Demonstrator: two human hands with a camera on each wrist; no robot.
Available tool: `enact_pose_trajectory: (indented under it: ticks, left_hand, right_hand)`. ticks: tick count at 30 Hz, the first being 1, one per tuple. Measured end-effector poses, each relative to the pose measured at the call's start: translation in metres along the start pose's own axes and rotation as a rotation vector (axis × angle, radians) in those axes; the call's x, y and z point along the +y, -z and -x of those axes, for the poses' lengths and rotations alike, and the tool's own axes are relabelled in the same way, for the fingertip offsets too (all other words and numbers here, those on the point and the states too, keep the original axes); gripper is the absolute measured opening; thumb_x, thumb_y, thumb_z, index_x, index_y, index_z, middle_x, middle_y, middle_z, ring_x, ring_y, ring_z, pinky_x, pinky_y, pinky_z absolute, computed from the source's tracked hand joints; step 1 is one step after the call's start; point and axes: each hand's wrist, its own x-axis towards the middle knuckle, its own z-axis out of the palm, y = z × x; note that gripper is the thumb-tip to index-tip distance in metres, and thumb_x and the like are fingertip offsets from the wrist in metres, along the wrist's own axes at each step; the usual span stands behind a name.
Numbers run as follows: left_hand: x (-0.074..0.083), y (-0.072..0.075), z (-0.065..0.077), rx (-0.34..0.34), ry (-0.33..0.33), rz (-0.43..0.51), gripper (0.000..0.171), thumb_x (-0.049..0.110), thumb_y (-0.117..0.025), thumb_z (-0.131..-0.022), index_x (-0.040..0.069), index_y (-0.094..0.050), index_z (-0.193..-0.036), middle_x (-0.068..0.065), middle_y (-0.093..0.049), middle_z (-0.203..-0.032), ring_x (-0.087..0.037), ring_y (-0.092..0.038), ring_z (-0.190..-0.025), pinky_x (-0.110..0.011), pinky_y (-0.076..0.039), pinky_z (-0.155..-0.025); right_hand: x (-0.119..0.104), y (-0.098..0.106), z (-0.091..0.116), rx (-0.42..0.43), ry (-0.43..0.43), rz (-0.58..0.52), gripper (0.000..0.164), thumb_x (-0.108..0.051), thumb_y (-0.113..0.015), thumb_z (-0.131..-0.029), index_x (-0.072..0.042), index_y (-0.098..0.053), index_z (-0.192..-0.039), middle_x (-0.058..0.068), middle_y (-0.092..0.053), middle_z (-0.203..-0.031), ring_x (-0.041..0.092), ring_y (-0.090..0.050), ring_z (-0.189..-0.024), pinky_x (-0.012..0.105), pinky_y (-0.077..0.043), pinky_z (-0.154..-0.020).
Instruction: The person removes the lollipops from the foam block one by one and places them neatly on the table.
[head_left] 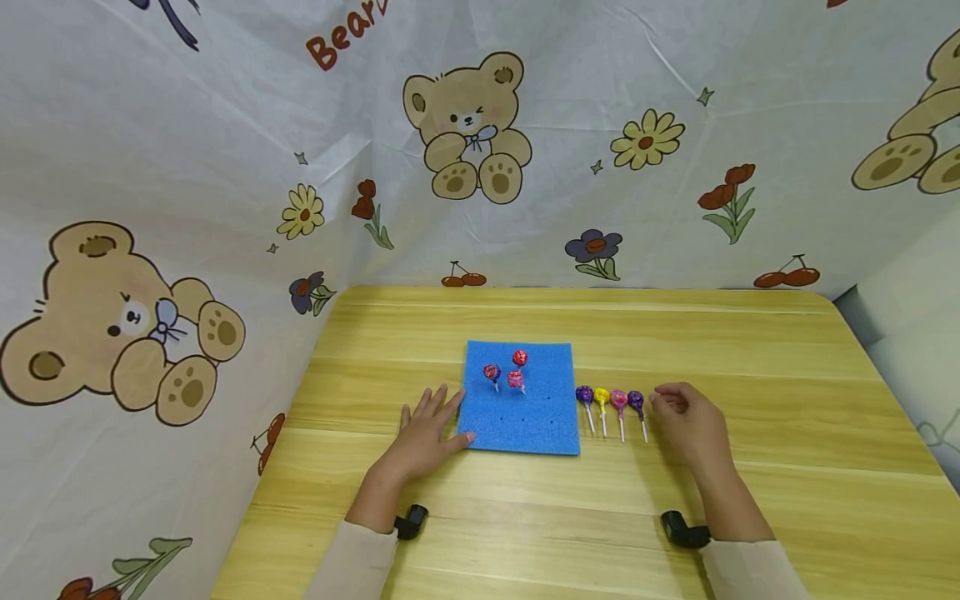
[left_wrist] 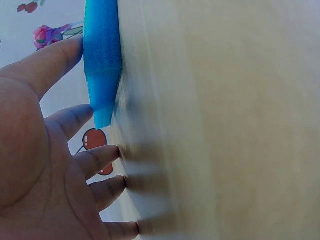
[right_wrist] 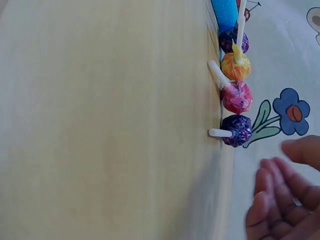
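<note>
A blue foam square (head_left: 517, 425) lies on the table, with three wrapped lollipops standing upright in it: a red one (head_left: 520, 358), a red-and-purple one (head_left: 491, 372) and a pink one (head_left: 515, 379). My left hand (head_left: 423, 437) is spread at its left side; in the left wrist view the thumb and index finger touch the foam (left_wrist: 102, 55). Right of the foam, several lollipops lie in a row: purple (head_left: 585, 395), yellow (head_left: 602, 397), pink (head_left: 618, 399) and dark purple (head_left: 636, 401). Just beside the last one is my right hand (head_left: 690, 421), loosely bent, holding nothing.
The wooden table (head_left: 525, 533) meets a white cloth backdrop (head_left: 570, 100) printed with bears and flowers behind and at the left. Small dark holes dot the front half of the foam. A black device is worn at each wrist.
</note>
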Motion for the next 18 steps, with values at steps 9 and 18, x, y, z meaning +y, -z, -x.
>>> enact_pose_trajectory:
  ticks: [9,18]
  left_hand:
    - [0.001,0.0,0.0,-0.001,0.005,-0.004,0.078,0.058,-0.058,-0.097,0.031,-0.023,-0.162,-0.007,-0.013,-0.172,-0.035,-0.001,-0.16,-0.071,0.002,-0.121]
    - [0.001,0.001,0.001,-0.002,0.004,-0.001,0.079,0.058,-0.057,-0.097,0.031,-0.022,-0.162,-0.007,-0.013,-0.172,-0.035,-0.001,-0.16,-0.071,0.003,-0.122]
  right_hand:
    - [-0.006,-0.002,0.004,0.101,0.087,-0.157,0.037,-0.035,-0.061,-0.102,-0.01,-0.067,-0.128,0.009,-0.071,-0.118,-0.018,-0.052,-0.087,0.006,-0.044,-0.077]
    - [-0.009,-0.018,0.003,0.123,0.181,-0.232,0.029,-0.026,-0.066,-0.099,-0.009,-0.07,-0.123,-0.009,-0.069,-0.107,-0.009,-0.057,-0.088,0.007,-0.048,-0.074]
